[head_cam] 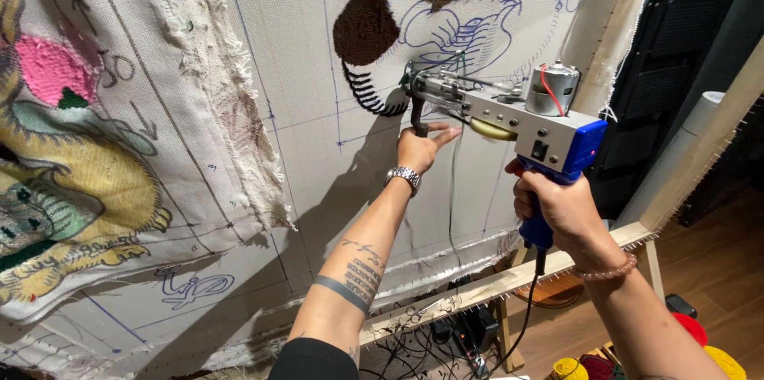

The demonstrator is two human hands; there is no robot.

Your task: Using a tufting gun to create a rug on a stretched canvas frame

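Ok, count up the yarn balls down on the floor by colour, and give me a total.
Yellow yarn balls: 2, one near the bottom centre and one at the right edge
Red yarn ball: 1
Dark maroon yarn ball: 1
Total: 4 in view, all partly cut off at the frame's bottom edge.

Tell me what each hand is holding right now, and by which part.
Both hold the tufting gun. The right hand grips its blue rear handle; the left hand grips the black front handle under the barrel, near the stretched cloth.
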